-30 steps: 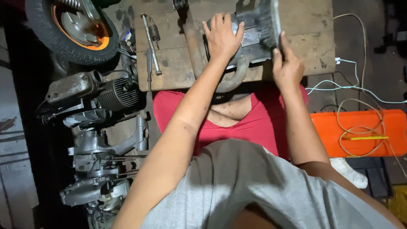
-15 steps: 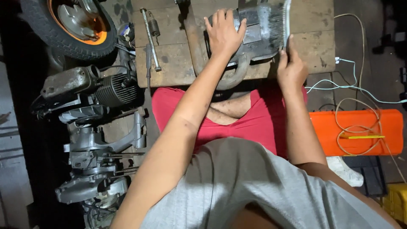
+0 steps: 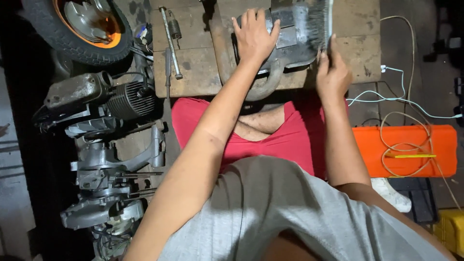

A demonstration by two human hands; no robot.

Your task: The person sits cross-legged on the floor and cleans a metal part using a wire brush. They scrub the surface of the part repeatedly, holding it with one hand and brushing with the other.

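Head view: engine (image 3: 104, 104), wheel (image 3: 79, 26) left of wooden board (image 3: 193, 67)

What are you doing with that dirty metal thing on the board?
A seated person is working on a grimy grey metal muffler with a curved pipe that lies on a worn wooden board. The left hand presses flat on top of it, while the right hand holds a wire brush against its right end. A long metal rod lies on the board to the left, and grey engine parts sit on the floor beside a tyre with an orange rim.
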